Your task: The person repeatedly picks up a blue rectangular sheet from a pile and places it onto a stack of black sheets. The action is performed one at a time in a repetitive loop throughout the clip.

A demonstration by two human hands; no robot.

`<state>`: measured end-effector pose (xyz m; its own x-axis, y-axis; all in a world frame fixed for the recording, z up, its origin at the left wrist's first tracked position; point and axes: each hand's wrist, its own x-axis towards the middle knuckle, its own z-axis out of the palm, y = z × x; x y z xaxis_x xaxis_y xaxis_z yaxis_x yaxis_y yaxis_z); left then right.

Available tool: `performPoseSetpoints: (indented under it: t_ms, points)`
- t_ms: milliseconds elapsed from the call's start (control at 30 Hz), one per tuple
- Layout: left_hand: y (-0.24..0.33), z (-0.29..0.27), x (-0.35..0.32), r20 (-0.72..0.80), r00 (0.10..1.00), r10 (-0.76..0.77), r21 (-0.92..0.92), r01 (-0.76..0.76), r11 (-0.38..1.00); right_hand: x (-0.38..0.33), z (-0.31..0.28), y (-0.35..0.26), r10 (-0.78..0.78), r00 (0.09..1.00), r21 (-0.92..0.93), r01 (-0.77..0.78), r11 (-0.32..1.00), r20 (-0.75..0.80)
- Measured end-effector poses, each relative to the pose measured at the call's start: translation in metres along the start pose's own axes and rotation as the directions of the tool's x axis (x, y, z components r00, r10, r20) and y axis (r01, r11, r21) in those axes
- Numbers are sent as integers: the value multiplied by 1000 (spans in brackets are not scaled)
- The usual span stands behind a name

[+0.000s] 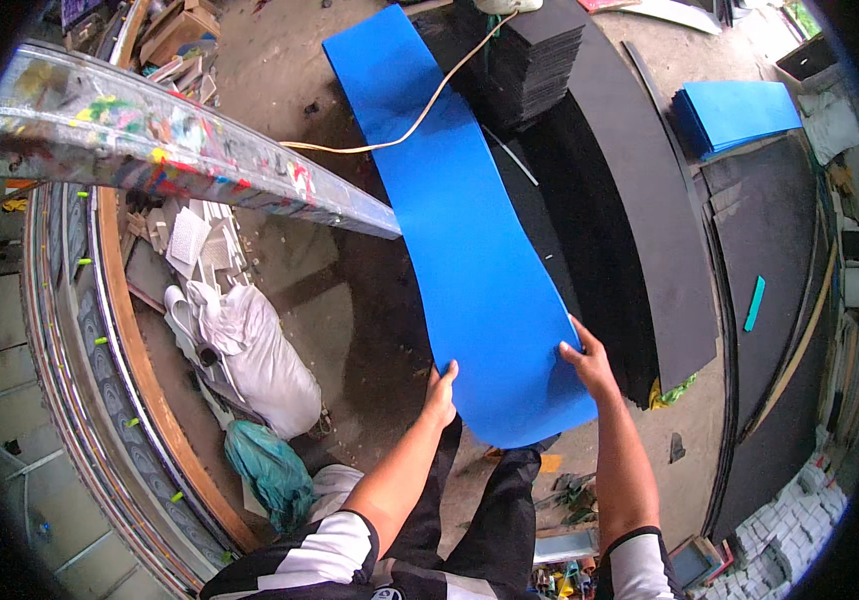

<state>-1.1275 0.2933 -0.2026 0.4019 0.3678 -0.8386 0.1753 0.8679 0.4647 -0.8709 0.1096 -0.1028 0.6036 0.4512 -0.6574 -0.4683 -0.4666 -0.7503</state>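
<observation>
A long blue foam-like sheet [479, 230] stretches from near my legs to the far top of the view, its near end curved. My left hand [440, 393] grips its left edge, thumb on top and fingers hidden beneath. On the opposite edge, my right hand [589, 358] holds the sheet the same way, a little farther from me. The far part of the sheet lies beside a tall stack of black sheets [534, 60], and a thin tan cord [419, 120] runs across it.
A paint-splattered metal post [199, 150] slants in from the left. Right of me stands a large black stack [639, 210], then a blue sheet pile [739, 112] and a teal strip [754, 303]. White sacks [254, 350] and a green bag [267, 470] lie at left.
</observation>
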Motion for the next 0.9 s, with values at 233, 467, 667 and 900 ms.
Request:
performPoseSetpoints:
  t_ms: [233, 467, 667, 900]
  points:
    - [122, 51, 70, 39, 982, 185, -77, -181, 980, 91, 26, -97, -258, 966, -235, 256, 938, 21]
    - [175, 53, 123, -102, 987, -124, 115, 136, 984, 78, -15, -31, 66, 990, -78, -57, 995, 122]
    - [180, 86, 112, -371, 910, -185, 417, 341, 842, -14, -37, 144, 260, 963, 5, -260, 966, -65]
    - [138, 31, 97, -103, 992, 72, 361, -30, 932, 10, 8, 121, -32, 940, -162, -25, 987, -340]
